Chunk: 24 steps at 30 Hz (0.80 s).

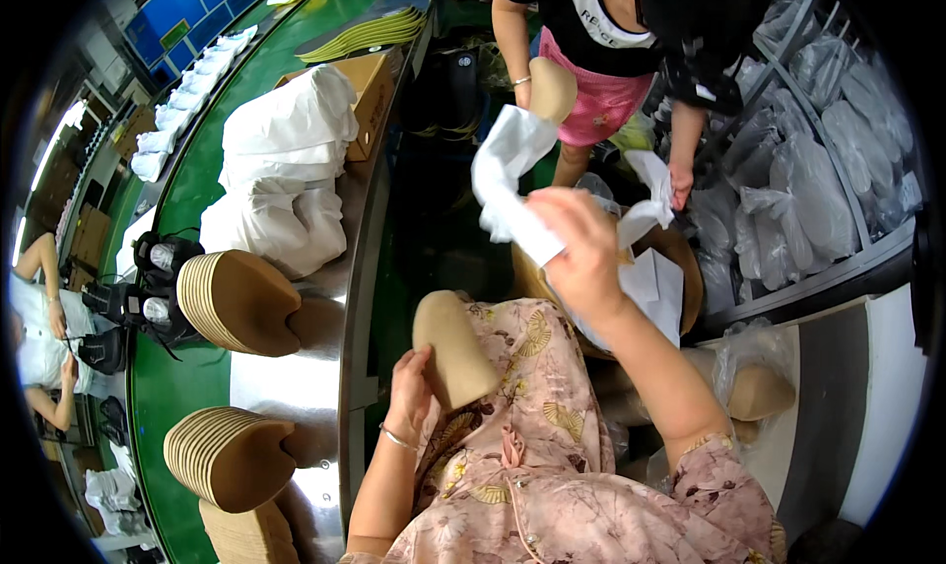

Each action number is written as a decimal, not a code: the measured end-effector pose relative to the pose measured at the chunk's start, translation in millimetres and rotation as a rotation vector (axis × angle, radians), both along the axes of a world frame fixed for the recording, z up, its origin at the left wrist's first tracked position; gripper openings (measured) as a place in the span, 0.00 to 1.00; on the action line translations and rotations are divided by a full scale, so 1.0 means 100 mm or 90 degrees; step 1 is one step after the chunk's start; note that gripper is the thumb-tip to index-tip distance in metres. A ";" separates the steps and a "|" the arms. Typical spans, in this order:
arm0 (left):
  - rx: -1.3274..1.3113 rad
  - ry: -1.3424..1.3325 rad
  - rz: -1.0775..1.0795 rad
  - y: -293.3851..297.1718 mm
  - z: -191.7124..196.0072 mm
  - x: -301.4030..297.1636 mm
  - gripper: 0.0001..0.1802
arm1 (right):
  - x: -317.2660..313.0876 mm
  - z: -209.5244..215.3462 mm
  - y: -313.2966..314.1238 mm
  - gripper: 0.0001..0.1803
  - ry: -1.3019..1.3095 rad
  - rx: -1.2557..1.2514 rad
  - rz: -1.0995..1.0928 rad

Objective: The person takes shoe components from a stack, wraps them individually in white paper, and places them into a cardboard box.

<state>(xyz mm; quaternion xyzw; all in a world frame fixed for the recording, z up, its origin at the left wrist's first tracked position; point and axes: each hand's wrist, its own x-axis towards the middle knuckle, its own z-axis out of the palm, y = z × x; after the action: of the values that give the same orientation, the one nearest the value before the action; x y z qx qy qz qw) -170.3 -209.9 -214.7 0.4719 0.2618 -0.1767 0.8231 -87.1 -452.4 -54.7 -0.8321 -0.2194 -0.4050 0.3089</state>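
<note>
My left hand (pixel 412 392) holds a tan insole-shaped cardboard piece (pixel 455 351) over my lap, against my floral dress. My right hand (pixel 581 249) is raised in front of me and grips a crumpled sheet of white tissue paper (pixel 510 175). More white tissue sheets (pixel 650 278) lie in a round brown basket (pixel 690 268) just beyond my right hand. A person in a black top and pink shorts stands opposite; one of their hands (pixel 550 89) holds a tan insole and touches the same white paper, the other hand (pixel 680 185) reaches down toward the basket.
Stacks of tan insoles (pixel 236 303) (pixel 227 456) sit on the steel edge of a green conveyor (pixel 197 199) at my left, with piles of white paper (pixel 281 170), a cardboard box (pixel 370 96) and black shoes (pixel 148 288). Bagged items fill a rack (pixel 818 180) at right. Another person's arms (pixel 44 318) are at far left.
</note>
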 end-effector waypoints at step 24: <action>-0.388 -0.028 -0.159 -0.68 0.00 0.11 0.23 | -1.25 -0.60 -0.49 0.21 0.731 -0.239 0.458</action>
<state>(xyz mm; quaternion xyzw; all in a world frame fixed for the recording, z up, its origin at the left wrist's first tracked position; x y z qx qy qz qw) -158.9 -277.8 -215.0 0.2364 0.1188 -0.3363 0.9038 -212.3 -501.1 -114.8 -0.8294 -0.3493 0.2704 0.3420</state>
